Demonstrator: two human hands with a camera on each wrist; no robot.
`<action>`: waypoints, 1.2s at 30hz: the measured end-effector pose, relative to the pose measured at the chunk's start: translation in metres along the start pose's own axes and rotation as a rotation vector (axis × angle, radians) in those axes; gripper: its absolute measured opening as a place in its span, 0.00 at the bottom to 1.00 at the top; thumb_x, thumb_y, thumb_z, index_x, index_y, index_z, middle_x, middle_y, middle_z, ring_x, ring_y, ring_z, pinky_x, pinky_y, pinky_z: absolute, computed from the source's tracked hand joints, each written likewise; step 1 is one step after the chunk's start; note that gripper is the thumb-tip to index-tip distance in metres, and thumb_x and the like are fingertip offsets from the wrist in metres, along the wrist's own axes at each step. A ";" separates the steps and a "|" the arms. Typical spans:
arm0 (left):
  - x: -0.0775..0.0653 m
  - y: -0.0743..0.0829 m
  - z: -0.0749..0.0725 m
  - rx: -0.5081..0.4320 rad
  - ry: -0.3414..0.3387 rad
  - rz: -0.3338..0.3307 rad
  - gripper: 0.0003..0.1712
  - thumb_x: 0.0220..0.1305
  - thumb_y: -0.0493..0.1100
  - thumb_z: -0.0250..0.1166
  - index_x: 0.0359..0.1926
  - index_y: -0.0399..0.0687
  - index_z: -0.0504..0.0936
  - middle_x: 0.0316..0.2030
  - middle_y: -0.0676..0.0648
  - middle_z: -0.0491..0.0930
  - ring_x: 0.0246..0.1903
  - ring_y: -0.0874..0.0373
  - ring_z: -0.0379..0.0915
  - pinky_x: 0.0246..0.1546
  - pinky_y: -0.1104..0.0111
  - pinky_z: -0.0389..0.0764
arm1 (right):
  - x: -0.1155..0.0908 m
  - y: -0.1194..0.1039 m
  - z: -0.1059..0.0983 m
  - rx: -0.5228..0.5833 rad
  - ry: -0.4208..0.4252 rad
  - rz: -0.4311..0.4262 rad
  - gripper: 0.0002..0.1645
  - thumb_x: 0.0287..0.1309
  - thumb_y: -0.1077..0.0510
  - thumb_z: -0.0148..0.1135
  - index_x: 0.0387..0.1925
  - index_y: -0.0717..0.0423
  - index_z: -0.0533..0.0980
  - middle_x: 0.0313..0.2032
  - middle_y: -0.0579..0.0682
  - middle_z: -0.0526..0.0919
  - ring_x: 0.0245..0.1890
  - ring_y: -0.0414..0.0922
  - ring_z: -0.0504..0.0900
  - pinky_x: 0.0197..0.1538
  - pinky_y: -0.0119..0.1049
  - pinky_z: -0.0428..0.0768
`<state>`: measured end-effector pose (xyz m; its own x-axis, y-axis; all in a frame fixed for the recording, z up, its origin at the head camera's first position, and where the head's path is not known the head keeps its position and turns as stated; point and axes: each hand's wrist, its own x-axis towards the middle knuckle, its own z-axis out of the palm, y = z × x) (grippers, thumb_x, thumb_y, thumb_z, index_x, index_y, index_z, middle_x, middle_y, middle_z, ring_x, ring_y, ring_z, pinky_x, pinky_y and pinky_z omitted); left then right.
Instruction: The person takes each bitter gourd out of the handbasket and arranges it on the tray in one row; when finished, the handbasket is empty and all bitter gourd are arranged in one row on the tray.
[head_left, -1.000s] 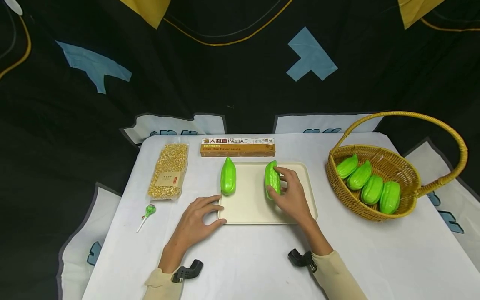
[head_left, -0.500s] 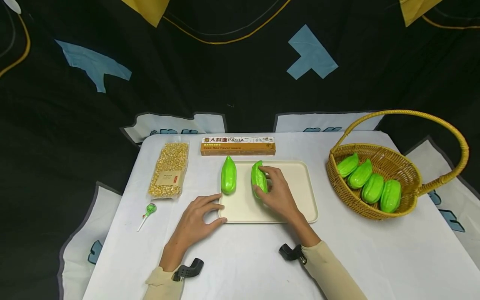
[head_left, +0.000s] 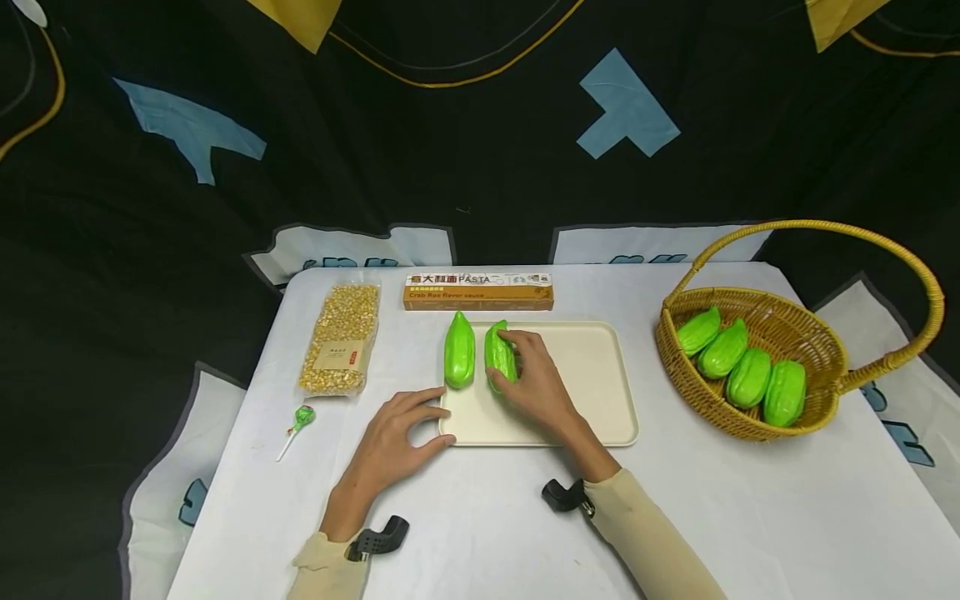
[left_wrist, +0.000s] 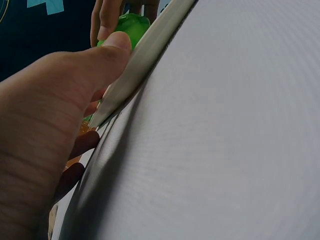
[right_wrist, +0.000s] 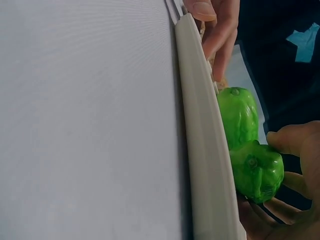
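In the head view, two glossy green ridged gourd-like fruits lie lengthwise at the left of a cream rectangular tray [head_left: 577, 383]. My right hand [head_left: 535, 385] grips the right fruit [head_left: 500, 354] from its right side, thumb near the lower end and fingers along the top. The left fruit [head_left: 459, 350] lies by the tray's left edge, a narrow gap away. My left hand [head_left: 397, 442] rests at the tray's left edge, fingers spread and thumb at the near corner. In the right wrist view, the gripped fruit [right_wrist: 257, 170] shows its blunt stem end, overlapping the other fruit [right_wrist: 239, 112].
A wicker basket [head_left: 686, 400] with a tall handle holds several similar green fruits at the right. Behind the tray lies a pasta box [head_left: 478, 293]. To the left are a bag of corn kernels [head_left: 341, 333] and a green lollipop [head_left: 302, 418].
My right hand has moved left across the tray with the gripped green fruit, bringing it close beside the other one. The left hand has stayed at the tray's edge.
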<state>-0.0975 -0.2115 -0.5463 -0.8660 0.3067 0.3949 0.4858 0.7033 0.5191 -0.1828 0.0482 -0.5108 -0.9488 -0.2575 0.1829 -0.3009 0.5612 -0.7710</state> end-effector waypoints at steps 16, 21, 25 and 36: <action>0.001 0.001 0.001 -0.006 -0.018 -0.008 0.23 0.57 0.54 0.84 0.52 0.54 0.92 0.67 0.52 0.82 0.63 0.52 0.78 0.65 0.50 0.78 | 0.013 -0.001 0.014 -0.039 -0.007 0.021 0.41 0.65 0.51 0.76 0.75 0.57 0.72 0.69 0.64 0.73 0.70 0.60 0.76 0.75 0.55 0.73; 0.001 0.001 0.000 0.001 -0.026 -0.014 0.23 0.58 0.55 0.83 0.52 0.54 0.92 0.68 0.53 0.82 0.64 0.53 0.78 0.66 0.51 0.77 | 0.016 -0.002 0.016 -0.044 -0.024 0.026 0.42 0.67 0.49 0.75 0.76 0.57 0.71 0.71 0.64 0.73 0.70 0.60 0.76 0.74 0.56 0.73; 0.001 0.000 0.000 0.002 -0.032 -0.016 0.23 0.59 0.56 0.83 0.52 0.54 0.92 0.68 0.52 0.82 0.64 0.52 0.78 0.65 0.50 0.78 | 0.017 -0.006 0.015 -0.051 -0.042 0.039 0.43 0.69 0.47 0.73 0.78 0.57 0.69 0.72 0.64 0.72 0.71 0.61 0.75 0.75 0.57 0.73; 0.000 0.001 -0.002 0.001 -0.038 -0.025 0.23 0.59 0.56 0.83 0.52 0.54 0.92 0.68 0.52 0.81 0.64 0.52 0.77 0.65 0.51 0.78 | 0.013 -0.007 0.013 -0.068 -0.029 0.040 0.40 0.73 0.46 0.68 0.79 0.56 0.68 0.72 0.63 0.72 0.73 0.59 0.74 0.76 0.55 0.72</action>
<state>-0.0971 -0.2117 -0.5442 -0.8816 0.3131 0.3531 0.4640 0.7117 0.5275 -0.1915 0.0305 -0.5108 -0.9574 -0.2558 0.1342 -0.2695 0.6236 -0.7338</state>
